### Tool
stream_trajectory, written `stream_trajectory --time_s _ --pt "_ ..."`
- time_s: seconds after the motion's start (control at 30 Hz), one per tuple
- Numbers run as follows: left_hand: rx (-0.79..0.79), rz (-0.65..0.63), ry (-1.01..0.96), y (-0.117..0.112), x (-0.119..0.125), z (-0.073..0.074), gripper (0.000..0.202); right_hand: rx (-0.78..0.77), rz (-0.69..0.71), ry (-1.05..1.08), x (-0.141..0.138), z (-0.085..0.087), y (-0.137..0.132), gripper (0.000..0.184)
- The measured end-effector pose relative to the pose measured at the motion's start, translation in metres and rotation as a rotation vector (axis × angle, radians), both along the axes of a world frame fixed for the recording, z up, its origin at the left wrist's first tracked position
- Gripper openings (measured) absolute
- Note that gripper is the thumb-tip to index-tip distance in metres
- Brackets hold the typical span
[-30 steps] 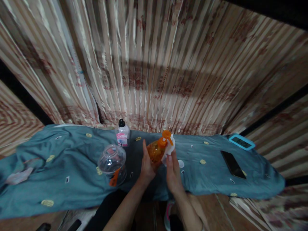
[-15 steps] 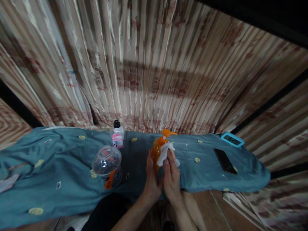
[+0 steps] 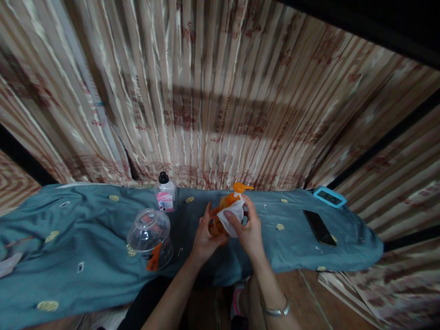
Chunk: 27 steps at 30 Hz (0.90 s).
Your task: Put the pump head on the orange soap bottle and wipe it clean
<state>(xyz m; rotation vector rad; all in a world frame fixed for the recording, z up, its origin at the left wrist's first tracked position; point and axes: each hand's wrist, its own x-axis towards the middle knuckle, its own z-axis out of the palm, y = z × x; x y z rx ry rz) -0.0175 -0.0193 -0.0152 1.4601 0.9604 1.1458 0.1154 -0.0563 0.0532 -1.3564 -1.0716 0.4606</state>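
Note:
An orange pump bottle [image 3: 216, 224] stands tilted between my two hands, its orange pump head [image 3: 240, 187] pointing right. My left hand [image 3: 206, 236] is wrapped around the bottle's left side and lower part. With thumb and fingers, my right hand [image 3: 249, 227] presses a white tissue [image 3: 232, 217] against the bottle's right side, just below the pump. The tissue hides much of the bottle's front. Left of my hands sits a clear plastic cup with a domed lid [image 3: 151, 238], and behind it a clear bottle with a black cap and pink label [image 3: 165, 195].
Everything rests on a teal patterned cloth [image 3: 282, 252]. To the right lie a black phone [image 3: 319, 228] and a blue-framed digital clock [image 3: 330, 197]. A white scrap [image 3: 10, 265] lies at the far left. Striped curtains [image 3: 206, 91] hang behind, with dark bars at both sides.
My right hand has spread around the bottle, with its thumb now on the tissue. The left hand has shifted left and its grip has opened wider. The bottle leans more.

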Motion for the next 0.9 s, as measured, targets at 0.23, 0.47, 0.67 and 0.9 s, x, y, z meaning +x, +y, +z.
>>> stream_trajectory --time_s 0.23,0.47,0.67,0.9 --pt "0.030 -0.052 0.041 -0.007 -0.003 0.002 0.110 -0.049 0.017 -0.018 -0.012 -0.006 0.012 0.046" --pt "0.060 0.001 0.111 -0.008 0.001 0.002 0.113 0.030 -0.063 0.047 -0.022 -0.022 0.011 0.051" --pt "0.102 0.031 0.158 -0.008 0.001 0.005 0.111 0.050 0.000 0.166 -0.024 -0.048 0.005 0.072" --pt "0.124 0.020 0.171 -0.010 0.004 0.002 0.116 0.013 0.110 0.246 -0.016 -0.069 -0.002 0.067"
